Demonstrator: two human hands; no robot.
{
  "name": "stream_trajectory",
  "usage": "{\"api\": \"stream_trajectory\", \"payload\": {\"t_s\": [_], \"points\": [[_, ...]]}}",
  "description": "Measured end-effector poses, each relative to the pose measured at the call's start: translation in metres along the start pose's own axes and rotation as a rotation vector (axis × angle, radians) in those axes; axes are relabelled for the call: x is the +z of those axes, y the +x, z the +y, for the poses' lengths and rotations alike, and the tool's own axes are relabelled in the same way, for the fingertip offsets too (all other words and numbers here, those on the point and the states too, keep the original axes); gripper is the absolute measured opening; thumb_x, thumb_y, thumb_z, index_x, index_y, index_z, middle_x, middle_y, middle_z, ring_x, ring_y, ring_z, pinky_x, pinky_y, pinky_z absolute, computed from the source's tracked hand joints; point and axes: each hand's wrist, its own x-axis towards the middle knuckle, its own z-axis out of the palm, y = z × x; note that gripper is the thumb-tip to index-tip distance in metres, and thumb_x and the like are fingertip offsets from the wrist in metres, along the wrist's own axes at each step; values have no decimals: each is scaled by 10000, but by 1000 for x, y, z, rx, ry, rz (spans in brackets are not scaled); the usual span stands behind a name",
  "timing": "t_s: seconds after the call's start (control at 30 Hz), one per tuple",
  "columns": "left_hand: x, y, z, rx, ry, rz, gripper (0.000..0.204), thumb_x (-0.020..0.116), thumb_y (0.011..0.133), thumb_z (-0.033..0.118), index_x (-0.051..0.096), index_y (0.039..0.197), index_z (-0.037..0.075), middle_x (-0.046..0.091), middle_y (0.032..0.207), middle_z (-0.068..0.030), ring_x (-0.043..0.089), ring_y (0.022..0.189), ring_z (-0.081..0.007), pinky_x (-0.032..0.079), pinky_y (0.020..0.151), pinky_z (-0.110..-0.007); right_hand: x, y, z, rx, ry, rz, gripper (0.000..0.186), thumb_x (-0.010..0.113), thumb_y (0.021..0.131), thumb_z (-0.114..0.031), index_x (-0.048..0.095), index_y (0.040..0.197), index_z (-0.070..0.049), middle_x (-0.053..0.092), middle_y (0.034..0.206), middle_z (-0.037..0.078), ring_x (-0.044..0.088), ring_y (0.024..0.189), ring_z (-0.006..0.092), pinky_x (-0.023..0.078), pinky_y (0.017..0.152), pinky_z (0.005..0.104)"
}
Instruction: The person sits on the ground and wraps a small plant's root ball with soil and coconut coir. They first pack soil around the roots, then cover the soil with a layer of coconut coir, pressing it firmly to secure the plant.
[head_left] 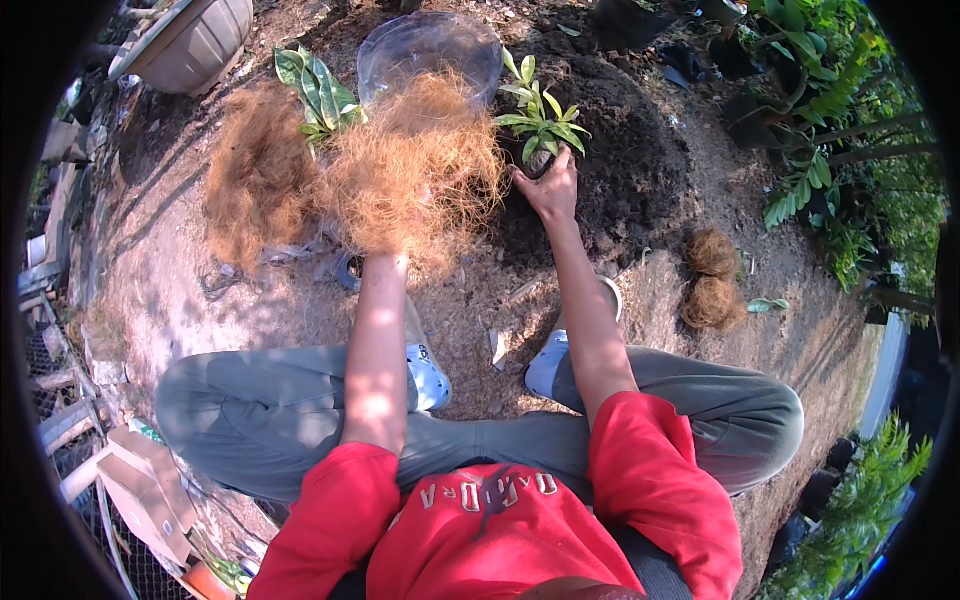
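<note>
My right hand [553, 192] grips a small leafy plant [545, 125] low down, with thumb and fingers around its dark root ball [538, 162]. The plant stands upright at the left part of a dark soil heap [630, 150]. A loose clump of orange-brown coconut fibre [415, 165] covers my left hand; only the wrist shows below it, and the fingers are hidden. Behind the clump is a clear plastic basin [430, 45], partly covered by the fibre. To the left lies more coconut fibre [260, 170], beside a plant with broad green leaves [315, 85].
Two fibre-wrapped balls [712, 278] lie on the ground at right, beside a loose leaf [767, 305]. A large grey-beige pot [195, 50] stands far left. Dark pots and leafy plants [815, 170] line the right side. A cardboard box [148, 490] sits near left.
</note>
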Motion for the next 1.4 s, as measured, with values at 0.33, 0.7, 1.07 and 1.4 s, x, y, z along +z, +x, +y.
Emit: {"api": "stream_trajectory", "payload": {"t_s": [0.33, 0.7, 1.07, 1.4], "points": [[10, 0, -2, -20, 18, -25, 511, 353, 1016, 426, 371, 1420, 113, 486, 1358, -112, 498, 1223, -268, 433, 1032, -446, 4, 38, 38, 370, 221, -265, 1027, 876, 594, -469, 419, 1329, 83, 545, 1265, 283, 551, 1177, 376, 462, 984, 418], [13, -4, -4, -19, 34, -34, 506, 359, 1015, 425, 375, 1415, 116, 489, 1351, -107, 501, 1217, -259, 431, 1033, -439, -69, 55, -3, 845, 1619, -375, 542, 632, 858, -421, 487, 1313, -165, 576, 1260, 109, 596, 1111, 295, 489, 895, 569], [51, 13, -26, 56, 261, -235, 500, 365, 1013, 423, 380, 1410, 118, 493, 1344, -102, 503, 1212, -250, 430, 1034, -432, -164, 95, -154, 411, 1193, -585, 688, 776, 783, -227, 457, 1326, 47, 597, 1219, 161, 583, 1148, 238, 486, 970, 419], [93, 15, -31, 577, 1027, -602, 489, 412, 1006, 388, 387, 1402, 101, 510, 1319, -94, 509, 1201, -241, 409, 1055, -410, -128, 61, -201, -241, 347, -747, 733, 779, 759, -478, 553, 1267, -1, 648, 1129, 141, 616, 1037, 177, 483, 925, 327]]}}
